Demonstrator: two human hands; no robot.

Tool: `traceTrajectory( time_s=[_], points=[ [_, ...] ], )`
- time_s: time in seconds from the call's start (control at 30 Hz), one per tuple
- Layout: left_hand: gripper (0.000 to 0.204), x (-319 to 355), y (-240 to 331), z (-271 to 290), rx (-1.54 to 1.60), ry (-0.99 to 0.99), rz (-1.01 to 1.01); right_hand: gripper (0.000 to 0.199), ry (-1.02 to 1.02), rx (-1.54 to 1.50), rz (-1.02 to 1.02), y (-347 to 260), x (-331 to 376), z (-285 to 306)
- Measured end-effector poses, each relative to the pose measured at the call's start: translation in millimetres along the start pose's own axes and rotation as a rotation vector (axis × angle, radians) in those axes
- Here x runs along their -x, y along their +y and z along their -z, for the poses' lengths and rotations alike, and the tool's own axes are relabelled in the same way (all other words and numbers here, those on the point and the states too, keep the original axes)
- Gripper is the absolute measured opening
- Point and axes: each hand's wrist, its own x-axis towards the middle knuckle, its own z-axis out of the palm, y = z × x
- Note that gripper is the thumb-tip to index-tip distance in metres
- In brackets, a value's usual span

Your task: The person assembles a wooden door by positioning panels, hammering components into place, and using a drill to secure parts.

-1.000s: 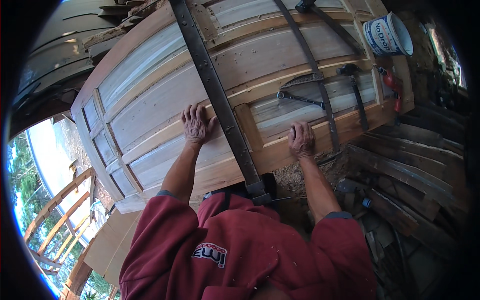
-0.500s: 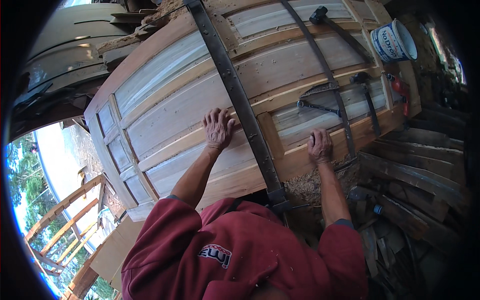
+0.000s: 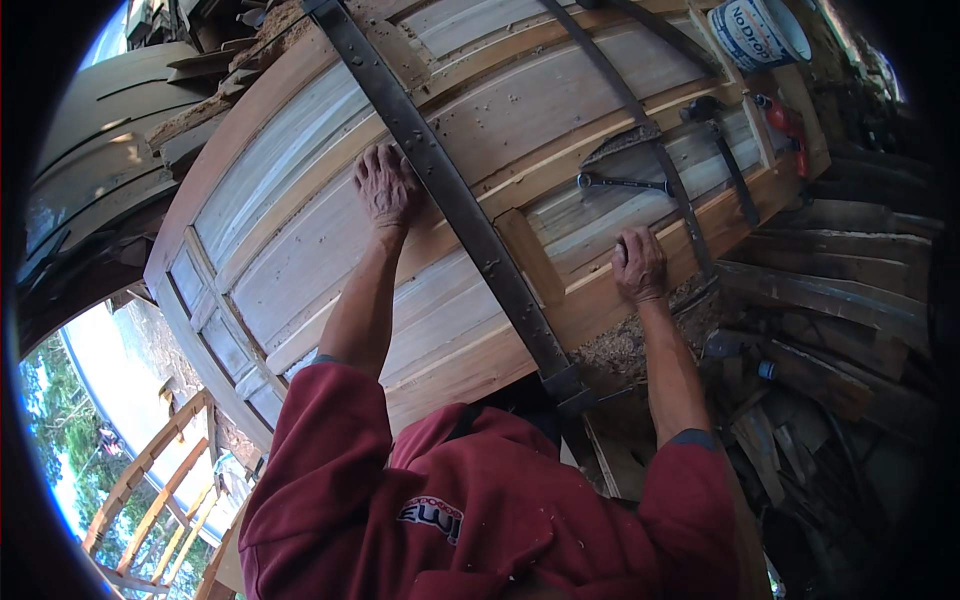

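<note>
A large panelled wooden door [image 3: 300, 265] lies in front of me, dusted with wood bits. My left hand [image 3: 387, 187] rests open on its middle panel, fingers stretched toward a rail, just left of a heavy dark metal bar clamp [image 3: 448, 200]. On the door's near rail, right of that clamp, my right hand [image 3: 640, 265] is curled closed. Whatever it may hold is hidden by the fingers. A combination wrench [image 3: 625, 184] lies on a panel just beyond it. Farther right, a thinner dark metal bar [image 3: 622, 100] crosses the door.
A hammer [image 3: 733, 165], a long dark-handled tool [image 3: 665, 35], a red tool [image 3: 785, 122] and a white bucket [image 3: 740, 40] rest toward the door's right end. Stacked boards [image 3: 830, 285] stand at right. A wooden frame [image 3: 150, 455] shows at lower left.
My left hand has slid away from me across the door, from the nearer rail onto the middle panel. My right hand stays curled on the near rail. The view has shifted slightly.
</note>
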Motion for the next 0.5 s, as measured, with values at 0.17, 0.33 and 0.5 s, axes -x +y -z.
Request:
traceTrajectory(
  time_s=[0.17,0.33,0.5],
  points=[
    [0.038,-1.4,-3.8,-3.0,-0.022,0.025,-0.018,0.027,-0.005,-0.014,-0.01,-1.5,3.1,1.6],
    [0.037,-2.5,4.9,2.7,-0.033,0.019,-0.024,0.025,0.023,-0.008,-0.029,2.5,4.9,1.4],
    [0.034,0.7,1.5,-0.3,-0.023,0.038,-0.038,0.024,0.034,0.002,-0.023,3.1,4.7,-1.1]
  ],
)
